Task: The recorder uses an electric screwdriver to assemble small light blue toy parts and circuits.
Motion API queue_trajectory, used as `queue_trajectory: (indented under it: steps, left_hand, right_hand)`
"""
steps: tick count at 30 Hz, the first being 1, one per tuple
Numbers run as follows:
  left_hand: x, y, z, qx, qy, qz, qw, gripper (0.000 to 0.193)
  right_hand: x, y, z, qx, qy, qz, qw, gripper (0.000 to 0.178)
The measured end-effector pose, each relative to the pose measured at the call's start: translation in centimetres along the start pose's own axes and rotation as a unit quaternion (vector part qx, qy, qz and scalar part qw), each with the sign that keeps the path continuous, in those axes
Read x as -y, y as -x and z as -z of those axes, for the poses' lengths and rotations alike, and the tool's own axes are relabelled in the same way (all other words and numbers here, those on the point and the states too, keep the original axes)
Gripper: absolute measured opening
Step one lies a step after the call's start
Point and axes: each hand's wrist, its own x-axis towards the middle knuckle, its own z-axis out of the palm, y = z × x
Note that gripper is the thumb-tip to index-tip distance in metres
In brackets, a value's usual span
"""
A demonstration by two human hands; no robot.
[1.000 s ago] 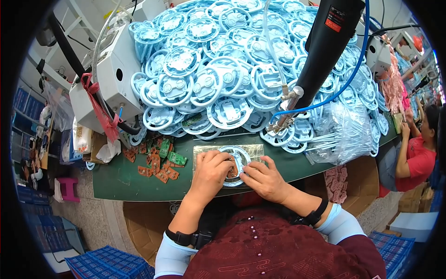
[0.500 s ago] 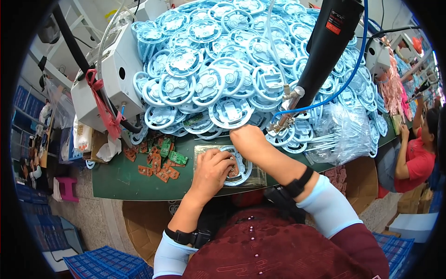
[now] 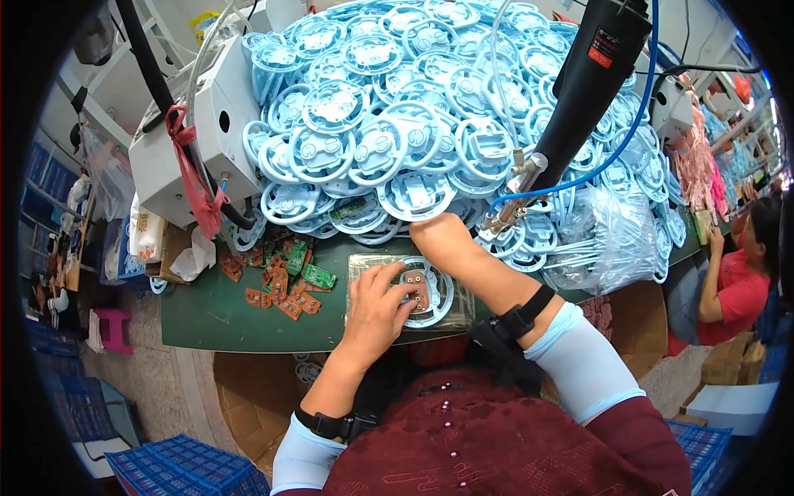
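In front of me a light-blue plastic ring-shaped part [image 3: 444,310] lies on a clear-covered pad. A brown circuit board [image 3: 419,291] with several small holes sits in its middle. My left hand [image 3: 376,302] rests at the ring's left side, its fingers apart and the fingertips touching the board's left edge. My right hand [image 3: 438,234] is bent at the wrist just beyond the ring, at the front edge of a heap of similar blue parts [image 3: 413,192]. Its fingers are hidden, so any held thing does not show.
Brown circuit boards [image 3: 281,285] and green ones [image 3: 318,276] lie loose on the green table [image 3: 207,322], left of the pad. A black power screwdriver [image 3: 579,99] hangs over the heap at right. Grey box [image 3: 203,136] stands left; plastic bag [image 3: 612,236] right. A co-worker [image 3: 728,281] sits far right.
My left hand's fingers have drawn back and loosened, baring more of the brown board. My right hand stays nearly in place. The view has shifted slightly.
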Motion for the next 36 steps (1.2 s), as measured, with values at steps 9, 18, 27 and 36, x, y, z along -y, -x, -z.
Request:
queue_trajectory:
  steps: [9,18,27,36]
  left_hand:
    - [-1.9,-0.1,1.0,0.046,0.005,0.038,0.998,0.059]
    - [-2.0,-0.5,0.2,0.075,0.018,0.064,0.995,0.069]
    - [-1.0,0.8,-1.2,-0.012,0.105,0.077,0.991,0.066]
    - [-1.0,1.0,-1.5,-0.031,0.128,0.086,0.988,0.066]
  right_hand:
    - [0.4,2.5,5.3,-0.007,-0.081,-0.034,0.996,0.015]
    - [-1.0,16.1,10.2,0.08,-0.345,-0.271,0.895,0.019]
    - [-2.9,18.0,8.7,0.079,-0.287,-0.176,0.938,0.018]
    - [-3.8,16.6,8.9,0.138,-0.366,-0.174,0.904,0.021]
